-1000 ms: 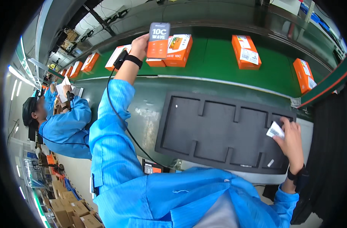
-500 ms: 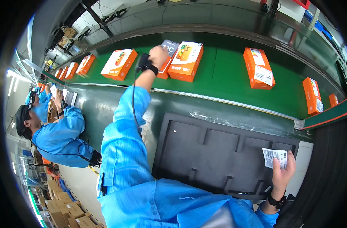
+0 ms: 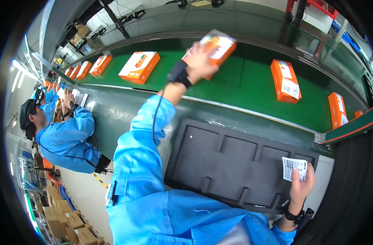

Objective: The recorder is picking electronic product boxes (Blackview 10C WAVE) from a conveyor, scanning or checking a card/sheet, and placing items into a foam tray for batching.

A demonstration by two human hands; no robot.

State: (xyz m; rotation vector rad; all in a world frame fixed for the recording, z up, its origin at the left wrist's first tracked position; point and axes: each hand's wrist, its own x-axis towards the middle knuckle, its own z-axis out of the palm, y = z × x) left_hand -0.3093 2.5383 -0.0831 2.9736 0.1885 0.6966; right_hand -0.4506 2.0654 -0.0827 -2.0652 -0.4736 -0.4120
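Note:
My left hand (image 3: 201,62) reaches over the green conveyor belt. Its fingers are wrapped over an orange-and-white phone box (image 3: 224,45), which sits tilted at the belt's far side. Part of that box is hidden behind the hand. Down at the right, my right hand (image 3: 302,185) pinches a small white sheet of printed labels (image 3: 292,168) between thumb and fingers. The sheet is held above the right end of a black compartmented tray (image 3: 231,163).
More orange boxes stand on the belt (image 3: 247,87): a wide one (image 3: 139,65) and several at left, another (image 3: 286,81) at right. A metal rail edges the belt. At left a person in blue (image 3: 68,139) works at the bench. Cartons (image 3: 64,216) lie below.
My left hand has moved right and away with the orange-and-white box. The grey box formerly beneath it no longer shows. My right hand still holds the labels in nearly the same place.

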